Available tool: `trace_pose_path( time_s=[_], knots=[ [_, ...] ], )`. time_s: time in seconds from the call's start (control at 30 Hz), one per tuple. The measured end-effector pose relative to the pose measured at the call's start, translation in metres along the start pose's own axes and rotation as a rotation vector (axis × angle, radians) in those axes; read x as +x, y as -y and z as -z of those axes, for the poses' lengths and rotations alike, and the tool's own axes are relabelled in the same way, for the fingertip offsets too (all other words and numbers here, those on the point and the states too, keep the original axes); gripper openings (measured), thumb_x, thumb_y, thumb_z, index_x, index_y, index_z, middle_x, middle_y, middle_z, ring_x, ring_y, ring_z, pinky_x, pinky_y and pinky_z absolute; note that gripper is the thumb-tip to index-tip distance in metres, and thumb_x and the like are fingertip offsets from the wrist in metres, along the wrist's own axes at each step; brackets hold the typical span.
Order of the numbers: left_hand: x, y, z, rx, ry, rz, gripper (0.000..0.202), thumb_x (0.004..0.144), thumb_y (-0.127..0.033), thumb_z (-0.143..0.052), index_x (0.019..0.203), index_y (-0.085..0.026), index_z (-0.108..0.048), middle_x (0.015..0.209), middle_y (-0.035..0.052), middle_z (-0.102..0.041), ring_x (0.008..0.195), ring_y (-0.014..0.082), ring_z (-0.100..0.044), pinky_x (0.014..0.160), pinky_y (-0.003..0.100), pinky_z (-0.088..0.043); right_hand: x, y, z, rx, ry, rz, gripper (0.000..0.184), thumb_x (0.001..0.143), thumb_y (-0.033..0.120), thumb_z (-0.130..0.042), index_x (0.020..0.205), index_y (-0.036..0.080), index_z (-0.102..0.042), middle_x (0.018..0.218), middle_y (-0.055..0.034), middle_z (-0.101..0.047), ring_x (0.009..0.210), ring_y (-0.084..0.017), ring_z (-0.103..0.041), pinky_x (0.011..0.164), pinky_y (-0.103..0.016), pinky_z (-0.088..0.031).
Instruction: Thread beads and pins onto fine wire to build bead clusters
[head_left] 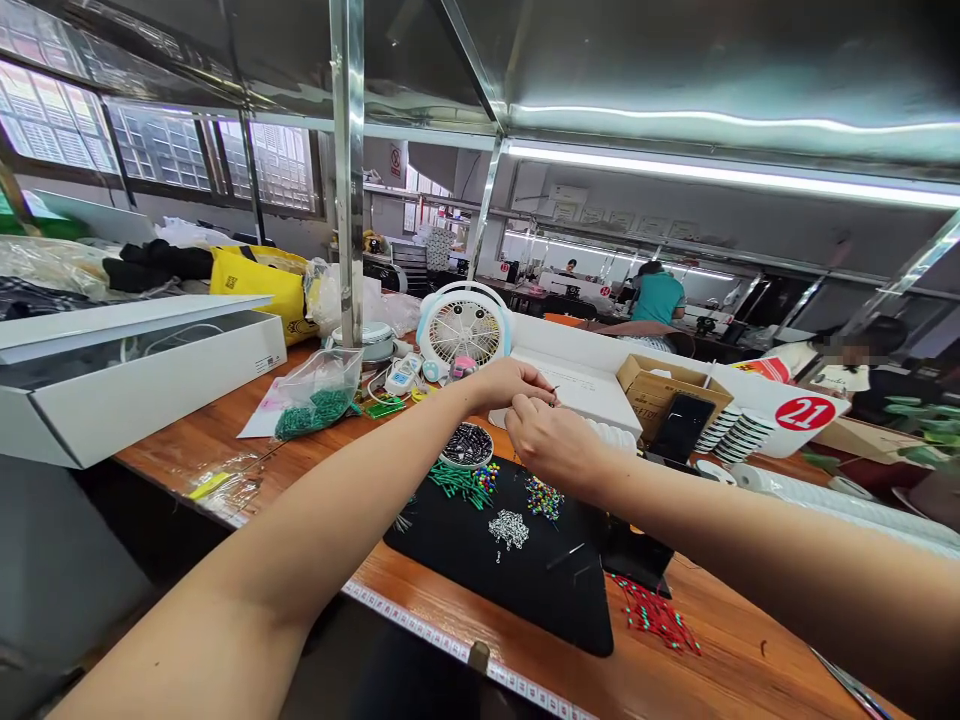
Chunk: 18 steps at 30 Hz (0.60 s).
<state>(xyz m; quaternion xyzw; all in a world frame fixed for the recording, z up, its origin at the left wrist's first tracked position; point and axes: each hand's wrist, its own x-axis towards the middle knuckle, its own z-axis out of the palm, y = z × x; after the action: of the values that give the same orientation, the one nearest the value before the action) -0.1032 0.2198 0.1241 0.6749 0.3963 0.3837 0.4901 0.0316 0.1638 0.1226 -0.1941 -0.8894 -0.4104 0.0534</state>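
My left hand (501,384) and my right hand (546,440) are raised close together above the far side of a black mat (517,600). Both have their fingers pinched around something small. A thin dark tip shows at the fingers, but I cannot make out what it is. Below them on the mat lie a pile of small silver metal links (508,530), green tube-like pieces (463,485) and multicoloured beads (544,498). A round dish of dark pieces (466,446) stands at the mat's far edge. A thin tool (566,556) rests on the mat.
Red cords with pale beads (660,612) lie right of the mat. Behind stand a small fan (465,330), a cardboard box (667,385) and a phone (682,425). A bag of green pieces (319,405) and a white box (165,375) are left. A measuring tape (412,622) runs along the front edge.
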Motion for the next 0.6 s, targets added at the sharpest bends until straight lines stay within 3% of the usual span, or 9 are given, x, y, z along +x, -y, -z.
trace_pose_path(
  time_s=[0.17,0.4,0.5,0.6],
  knots=[
    [0.003,0.003,0.002,0.015,0.002,-0.001,0.009,0.065,-0.019,-0.071,0.073,-0.016,-0.07,0.074,0.0038,-0.07,0.069,0.0139,-0.059,0.073,0.032,-0.047,0.0,0.003,-0.002,0.02,-0.005,-0.018,0.022,0.082,0.007,-0.032,0.085,0.011,-0.053,0.078,-0.0127,-0.052,0.064,-0.022,-0.048,0.043,-0.03,-0.02],
    [0.005,0.002,0.004,0.057,0.028,-0.013,0.01,0.065,-0.022,-0.07,0.074,-0.017,-0.07,0.078,0.0045,-0.07,0.073,0.0145,-0.06,0.074,0.032,-0.047,-0.002,-0.007,-0.016,0.023,-0.081,0.063,0.022,0.085,0.009,-0.029,0.085,0.012,-0.051,0.076,-0.0101,-0.051,0.063,-0.02,-0.044,0.045,-0.03,-0.02],
    [0.004,0.0,0.004,0.085,0.025,-0.013,0.01,0.065,-0.023,-0.07,0.074,-0.017,-0.07,0.077,0.0046,-0.07,0.072,0.0149,-0.06,0.073,0.032,-0.047,-0.001,-0.005,-0.001,0.099,-0.144,0.068,0.026,0.087,0.009,-0.026,0.086,0.012,-0.051,0.076,-0.0102,-0.051,0.063,-0.02,-0.044,0.047,-0.03,-0.022],
    [0.001,-0.004,0.001,0.109,0.011,-0.021,0.011,0.065,-0.023,-0.07,0.074,-0.017,-0.07,0.076,0.0041,-0.07,0.071,0.0148,-0.059,0.071,0.032,-0.046,-0.012,0.009,0.023,0.328,-0.1,-0.094,0.022,0.084,0.006,-0.029,0.088,0.011,-0.049,0.081,-0.011,-0.051,0.067,-0.019,-0.045,0.052,-0.03,-0.029]
  ],
)
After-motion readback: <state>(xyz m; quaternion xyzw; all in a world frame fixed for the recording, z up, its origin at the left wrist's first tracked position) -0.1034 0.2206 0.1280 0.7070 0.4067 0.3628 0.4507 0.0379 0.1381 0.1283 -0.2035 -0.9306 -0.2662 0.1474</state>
